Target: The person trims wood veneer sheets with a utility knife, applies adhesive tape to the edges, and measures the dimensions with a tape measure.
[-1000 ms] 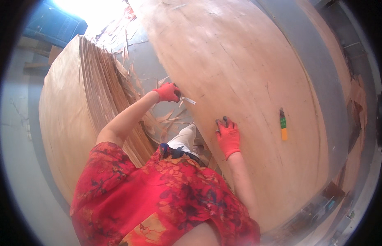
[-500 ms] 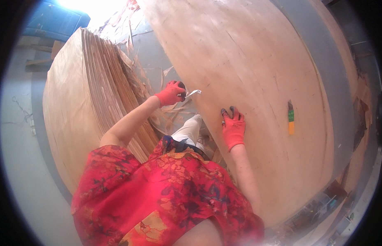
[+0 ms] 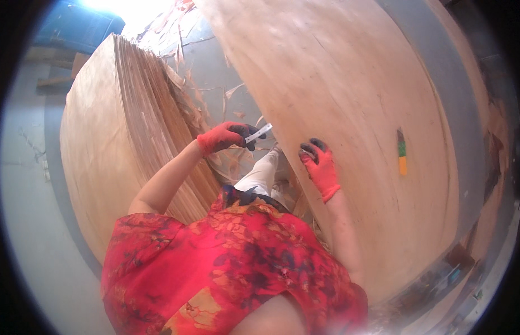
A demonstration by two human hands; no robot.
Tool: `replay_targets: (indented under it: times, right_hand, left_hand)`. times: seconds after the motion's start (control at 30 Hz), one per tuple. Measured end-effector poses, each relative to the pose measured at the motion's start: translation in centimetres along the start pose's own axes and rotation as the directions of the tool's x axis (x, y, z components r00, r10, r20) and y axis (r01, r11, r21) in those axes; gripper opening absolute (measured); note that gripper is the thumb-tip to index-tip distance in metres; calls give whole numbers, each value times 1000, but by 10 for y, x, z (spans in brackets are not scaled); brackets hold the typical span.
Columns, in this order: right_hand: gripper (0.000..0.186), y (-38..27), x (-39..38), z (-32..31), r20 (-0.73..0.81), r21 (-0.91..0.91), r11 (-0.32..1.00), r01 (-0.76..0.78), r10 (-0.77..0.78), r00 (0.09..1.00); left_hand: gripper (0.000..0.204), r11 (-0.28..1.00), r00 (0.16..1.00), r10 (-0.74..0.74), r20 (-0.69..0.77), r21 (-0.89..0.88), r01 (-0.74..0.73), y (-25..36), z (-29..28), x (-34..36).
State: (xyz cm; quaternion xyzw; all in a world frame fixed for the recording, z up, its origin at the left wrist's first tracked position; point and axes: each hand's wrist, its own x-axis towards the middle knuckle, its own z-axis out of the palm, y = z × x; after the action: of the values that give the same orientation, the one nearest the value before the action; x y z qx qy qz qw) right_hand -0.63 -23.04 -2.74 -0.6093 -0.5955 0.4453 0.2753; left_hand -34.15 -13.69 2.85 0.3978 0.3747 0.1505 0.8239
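Note:
My left hand, in a red glove with dark fingertips, is shut on a small flat blade whose tip points at the near edge of a large pale veneer sheet. My right hand, gloved the same way, lies flat on that sheet close to its edge, with the fingers spread. The two hands are about a hand's width apart.
A thick stack of veneer sheets stands at my left with ragged edges. Torn veneer strips litter the grey floor between stack and sheet. A green and orange marker lies on the big sheet. A blue container sits far left.
My left hand with the blade has dropped slightly toward the sheet's edge. My right hand stays flat on the sheet. The view has shifted a little.

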Motion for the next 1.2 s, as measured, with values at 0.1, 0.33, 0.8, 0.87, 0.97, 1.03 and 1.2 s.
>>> replay_targets:
  times: [0.1, 0.33, 0.8, 0.87, 0.97, 1.03, 1.2]
  right_hand:
    - [52, -32, 0, -2, 226, 584, 779, -229, 115, 967]
    - [14, -82, 17, -16, -118, 862, 506, 30, 142, 983]
    - [21, 13, 92, -205, -640, 154, 983, -99, 175, 748]
    - [15, 35, 121, -219, -679, -81, 993, -88, 10, 734]
    - [17, 59, 153, -230, -641, -271, 957, -104, -99, 761]
    - [17, 67, 167, -232, -606, -381, 917, -120, -150, 781]
    - [20, 75, 178, -232, -577, -392, 908, -144, -121, 808]
  left_hand:
    - [13, 999, 997, 50, 54, 7, -51, 22, 31, -1]
    - [15, 999, 976, 48, 212, -24, -44, 52, 74, 39]
    - [23, 981, 981, -186, 49, -41, 188, 66, 174, 243]
    - [24, 980, 983, -184, -1, -73, 184, 74, 178, 267]
    - [25, 976, 980, -192, -56, -118, 184, 78, 179, 293]
    - [26, 971, 976, -197, -90, -155, 182, 77, 178, 304]
    - [26, 966, 966, -226, -129, -161, 204, 80, 177, 313]
